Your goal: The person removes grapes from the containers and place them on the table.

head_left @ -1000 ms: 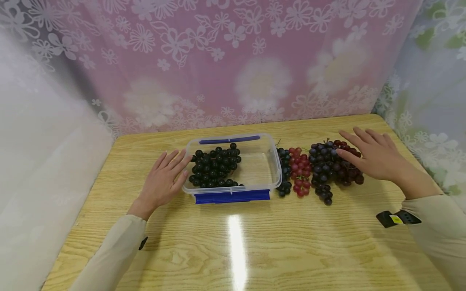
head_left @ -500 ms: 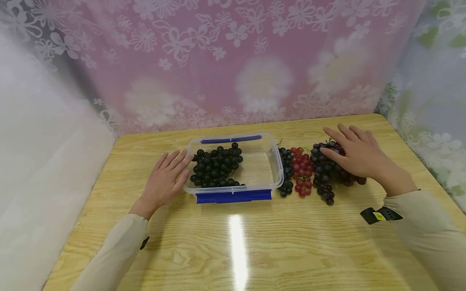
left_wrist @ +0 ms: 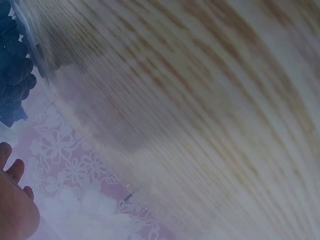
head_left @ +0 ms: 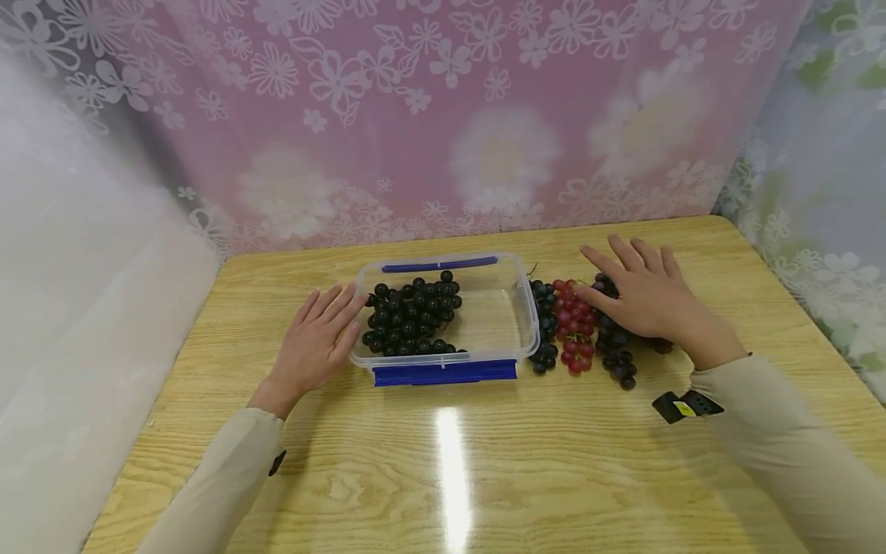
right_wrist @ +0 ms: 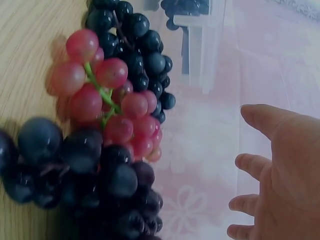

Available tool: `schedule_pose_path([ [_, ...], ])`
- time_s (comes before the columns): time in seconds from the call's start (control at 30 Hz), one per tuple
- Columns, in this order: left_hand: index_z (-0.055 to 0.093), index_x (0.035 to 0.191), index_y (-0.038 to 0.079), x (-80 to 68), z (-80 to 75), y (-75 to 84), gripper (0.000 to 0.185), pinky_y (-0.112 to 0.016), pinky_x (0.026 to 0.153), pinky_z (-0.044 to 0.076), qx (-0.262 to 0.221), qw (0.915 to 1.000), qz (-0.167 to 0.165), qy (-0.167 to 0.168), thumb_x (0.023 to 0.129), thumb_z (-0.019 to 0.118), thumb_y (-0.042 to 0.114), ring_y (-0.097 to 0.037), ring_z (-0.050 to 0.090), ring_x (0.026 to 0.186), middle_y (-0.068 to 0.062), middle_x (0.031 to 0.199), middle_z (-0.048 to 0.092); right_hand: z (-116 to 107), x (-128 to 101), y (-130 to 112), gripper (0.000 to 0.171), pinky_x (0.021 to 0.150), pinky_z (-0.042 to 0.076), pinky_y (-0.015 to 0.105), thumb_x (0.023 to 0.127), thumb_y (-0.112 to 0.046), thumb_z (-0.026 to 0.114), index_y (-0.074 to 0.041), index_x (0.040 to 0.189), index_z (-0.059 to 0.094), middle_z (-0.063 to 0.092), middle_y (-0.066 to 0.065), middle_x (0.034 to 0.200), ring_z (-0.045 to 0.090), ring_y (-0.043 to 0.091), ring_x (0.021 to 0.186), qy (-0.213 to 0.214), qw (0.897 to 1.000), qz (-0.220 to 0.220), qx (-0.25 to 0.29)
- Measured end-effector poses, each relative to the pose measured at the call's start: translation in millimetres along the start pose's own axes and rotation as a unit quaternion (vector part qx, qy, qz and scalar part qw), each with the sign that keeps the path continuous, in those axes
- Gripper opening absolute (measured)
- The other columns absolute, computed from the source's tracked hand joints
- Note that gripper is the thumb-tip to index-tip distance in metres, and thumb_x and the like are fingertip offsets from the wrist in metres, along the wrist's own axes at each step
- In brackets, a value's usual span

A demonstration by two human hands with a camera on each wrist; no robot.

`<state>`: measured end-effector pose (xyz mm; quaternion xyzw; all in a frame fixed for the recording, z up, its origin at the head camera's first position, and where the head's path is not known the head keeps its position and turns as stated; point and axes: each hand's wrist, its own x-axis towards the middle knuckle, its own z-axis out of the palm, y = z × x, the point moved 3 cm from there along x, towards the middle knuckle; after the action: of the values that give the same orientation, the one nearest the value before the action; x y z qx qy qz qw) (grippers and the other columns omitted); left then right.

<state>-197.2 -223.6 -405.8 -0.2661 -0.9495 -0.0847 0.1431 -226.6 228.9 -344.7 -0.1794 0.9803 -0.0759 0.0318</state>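
Observation:
A clear plastic container (head_left: 490, 323) with blue latches stands on the wooden table, and a bunch of black grapes (head_left: 411, 315) lies in its left part. My left hand (head_left: 311, 342) rests with straight fingers against the container's left side. Over the dark purple grapes (head_left: 614, 338) hovers my right hand (head_left: 647, 296), fingers spread and holding nothing. Its thumb tip reaches the red grapes (head_left: 574, 331) in the head view; the right wrist view shows the hand apart from the bunches. Between container and red grapes lies another black bunch (head_left: 543, 350). A maroon bunch (head_left: 661, 345) is mostly hidden beneath the right hand.
A pink floral curtain (head_left: 415, 154) hangs behind the table's back edge. White sheeting (head_left: 90, 308) borders the left side, and a pale floral cloth (head_left: 824, 200) borders the right. Bare wood (head_left: 388, 462) with a bright reflection lies in front of the container.
My right hand has moved left, from above the maroon bunch to above the dark purple one and up to the red grapes. The left hand and container stay in place.

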Motion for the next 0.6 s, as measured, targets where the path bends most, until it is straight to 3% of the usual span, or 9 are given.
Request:
schedule_pose_path([
  [0.23,0.035,0.150,0.017,-0.4,-0.6,-0.3,0.051,-0.045,0.115,0.008,0.005,1.0000,0.001,0.001,0.104,0.032,0.039,-0.027,0.023,0.141,-0.006,0.154,0.029,2.1,5.0,-18.5,0.077,0.102,-0.015,0.067,0.094,-0.067,0.033,-0.023,0.155,0.016,0.004,0.021,0.157,-0.001,0.047,0.139,-0.003,1.000,0.003,-0.007],
  [0.6,0.035,0.150,0.018,-0.8,-1.8,-0.1,0.051,-0.045,0.115,0.007,0.008,1.0000,-0.004,-0.003,0.104,0.031,0.040,-0.026,0.021,0.142,-0.005,0.154,0.028,7.7,14.8,-50.2,0.079,0.104,-0.015,0.065,0.092,-0.070,0.032,-0.026,0.155,0.016,0.001,0.016,0.159,-0.004,0.044,0.141,-0.009,1.000,-0.008,0.000],
])
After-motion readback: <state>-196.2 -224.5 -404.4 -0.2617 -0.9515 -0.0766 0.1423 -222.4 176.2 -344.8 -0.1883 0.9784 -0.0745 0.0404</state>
